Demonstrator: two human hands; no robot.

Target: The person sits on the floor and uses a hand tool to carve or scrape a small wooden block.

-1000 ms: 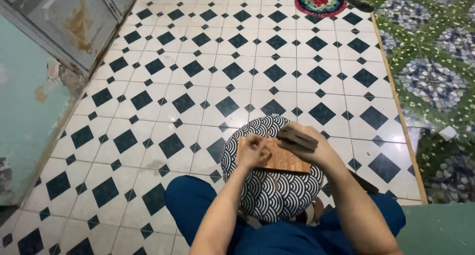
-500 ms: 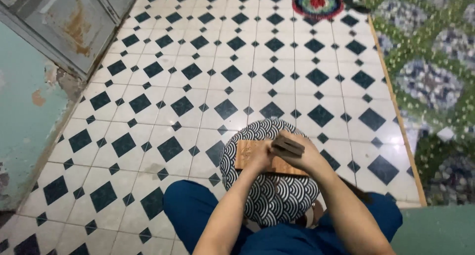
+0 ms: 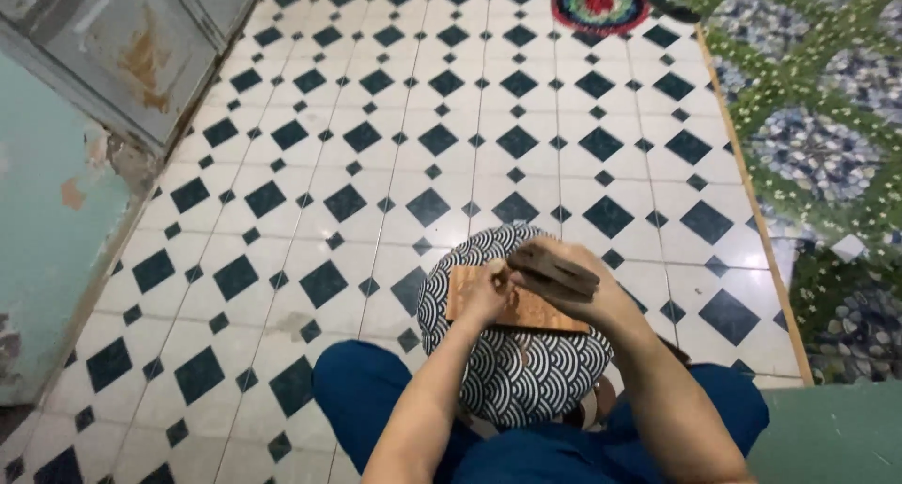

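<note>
Two hands (image 3: pixel 545 287) on wooden board (image 3: pixel 470 305)

The right hand (image 3: pixel 587 291) is covering most of a dark flat tool (image 3: pixel 554 266), so its shape is staying unclear. The left hand (image 3: pixel 489 296) is blurring, and whatever its fingers are pinching is too small to tell. Both hands are hiding the middle of the brown wooden board (image 3: pixel 470 296). The round red and green rug (image 3: pixel 599 5) is running off the top edge.
</note>
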